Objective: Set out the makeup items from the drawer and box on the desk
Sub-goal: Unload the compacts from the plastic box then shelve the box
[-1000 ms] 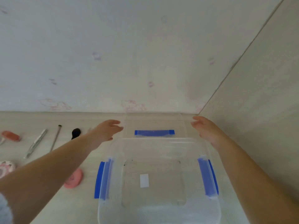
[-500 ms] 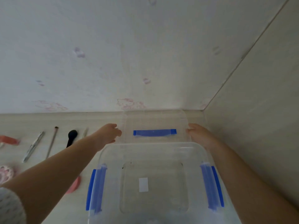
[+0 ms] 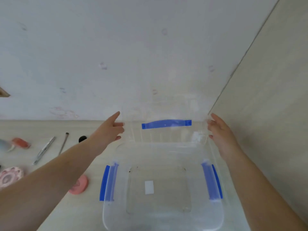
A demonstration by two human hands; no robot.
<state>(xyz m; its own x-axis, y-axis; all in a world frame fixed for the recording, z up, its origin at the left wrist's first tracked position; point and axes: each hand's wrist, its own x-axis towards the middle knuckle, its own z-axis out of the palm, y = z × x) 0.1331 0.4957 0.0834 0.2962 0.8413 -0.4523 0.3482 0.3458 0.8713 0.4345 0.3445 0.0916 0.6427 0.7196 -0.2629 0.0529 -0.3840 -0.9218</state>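
1. The left hand is at the left edge of the clear lid, fingers mostly straight, fingertips touching the lid edge.
2. The right hand is at the lid's right edge, fingers slightly bent against it; whether they wrap the edge cannot be told.
3. The lid, with a blue handle, stands raised on the far side of the clear box.
4. The box sits on the desk, near and right.
5. Makeup items lie left of the box: a pink compact, tweezers, a thin brush.
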